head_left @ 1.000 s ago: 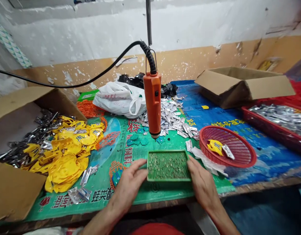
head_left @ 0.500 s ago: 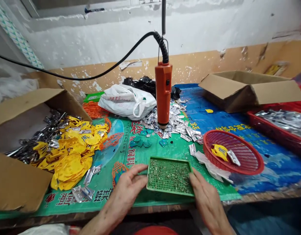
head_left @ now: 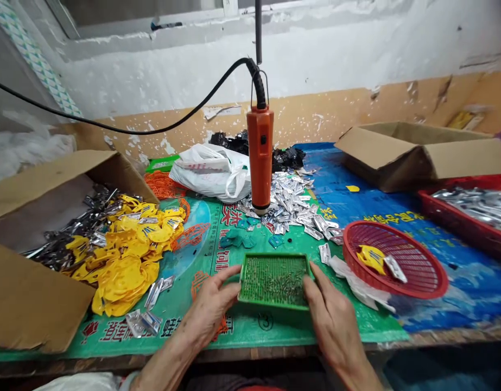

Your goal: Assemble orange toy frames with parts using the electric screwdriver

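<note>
A small green mesh tray with many tiny dark screw-like pieces spread in it is held just above the table's front part. My left hand grips its left edge between thumb and fingers. On the opposite side my right hand holds the right edge, its thumb over the rim. Behind the tray an orange power screwdriver hangs upright from a rod, its tip over small silver packets. Teal scraps lie between the tray and the packets.
At left, a cardboard box spills dark metal parts and yellow pieces. A red basket holds a yellow piece and a packet. Another box and a red tray of metal parts stand at right. A white bag lies behind.
Both hands and the green tray have shifted slightly left and up in the picture, and the tray's tilt has changed. The surroundings have shifted a little as the view moved.
</note>
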Demonstrator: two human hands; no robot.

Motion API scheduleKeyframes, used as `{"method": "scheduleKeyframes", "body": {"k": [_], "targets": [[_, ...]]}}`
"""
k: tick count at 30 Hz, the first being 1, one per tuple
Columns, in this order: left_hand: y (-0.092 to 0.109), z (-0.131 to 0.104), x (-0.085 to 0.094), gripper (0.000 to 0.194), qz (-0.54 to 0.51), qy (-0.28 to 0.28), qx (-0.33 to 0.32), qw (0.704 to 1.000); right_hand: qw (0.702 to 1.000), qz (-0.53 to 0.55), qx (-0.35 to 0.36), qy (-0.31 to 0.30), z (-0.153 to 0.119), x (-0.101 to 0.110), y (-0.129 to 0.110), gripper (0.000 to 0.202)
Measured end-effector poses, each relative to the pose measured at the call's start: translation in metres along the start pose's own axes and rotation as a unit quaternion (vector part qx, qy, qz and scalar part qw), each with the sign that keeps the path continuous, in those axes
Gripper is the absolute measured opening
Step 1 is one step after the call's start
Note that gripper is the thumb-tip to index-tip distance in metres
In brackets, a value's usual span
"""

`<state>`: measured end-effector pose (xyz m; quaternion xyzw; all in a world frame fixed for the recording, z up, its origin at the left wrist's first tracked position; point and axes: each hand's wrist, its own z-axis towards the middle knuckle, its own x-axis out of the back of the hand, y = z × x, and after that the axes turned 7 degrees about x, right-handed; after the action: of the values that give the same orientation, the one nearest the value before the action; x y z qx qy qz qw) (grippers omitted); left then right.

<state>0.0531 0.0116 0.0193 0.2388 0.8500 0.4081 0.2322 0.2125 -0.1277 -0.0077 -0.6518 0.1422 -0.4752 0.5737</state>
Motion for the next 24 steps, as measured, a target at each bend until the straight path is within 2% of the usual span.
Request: {"method": "scheduleKeyframes", "body": {"k": [3, 5, 8, 11, 14, 17, 20, 23, 24], "targets": [[-0.006, 0.000, -0.002, 0.059, -0.002, -0.034, 0.021, 0.999, 0.999, -0.016, -0.034, 0.005, 0.001, 0.002, 0.003, 0.071], [-0.008, -0.002, -0.004, 0.060, 0.013, -0.051, 0.000, 0.999, 0.999, -0.017, -0.026, 0.020, 0.000, 0.004, 0.007, 0.073], [-0.006, -0.007, -0.006, 0.055, 0.044, -0.037, -0.028, 0.998, 0.999, -0.013, -0.007, 0.044, -0.006, 0.007, 0.012, 0.070], [0.003, -0.011, -0.007, 0.047, 0.084, -0.016, -0.044, 0.995, 0.999, 0.002, -0.018, 0.033, -0.008, 0.006, 0.017, 0.066], [0.013, -0.010, -0.008, 0.051, 0.110, -0.020, -0.074, 0.991, 1.000, 0.009, -0.003, 0.022, -0.002, 0.002, 0.020, 0.060], [0.016, -0.009, -0.006, 0.046, 0.104, -0.021, -0.065, 0.992, 1.000, 0.008, -0.003, 0.002, -0.001, 0.001, 0.022, 0.054], [0.013, -0.011, -0.007, 0.047, 0.103, -0.024, -0.023, 0.994, 0.999, 0.002, -0.029, -0.014, -0.004, 0.006, 0.024, 0.060], [0.012, -0.013, -0.012, 0.050, 0.087, -0.039, -0.046, 0.994, 1.000, 0.006, -0.014, 0.020, 0.000, 0.010, 0.022, 0.063], [0.014, -0.014, -0.014, 0.050, 0.088, -0.042, -0.059, 0.994, 1.000, 0.007, -0.010, 0.010, 0.001, 0.010, 0.022, 0.064]]}}
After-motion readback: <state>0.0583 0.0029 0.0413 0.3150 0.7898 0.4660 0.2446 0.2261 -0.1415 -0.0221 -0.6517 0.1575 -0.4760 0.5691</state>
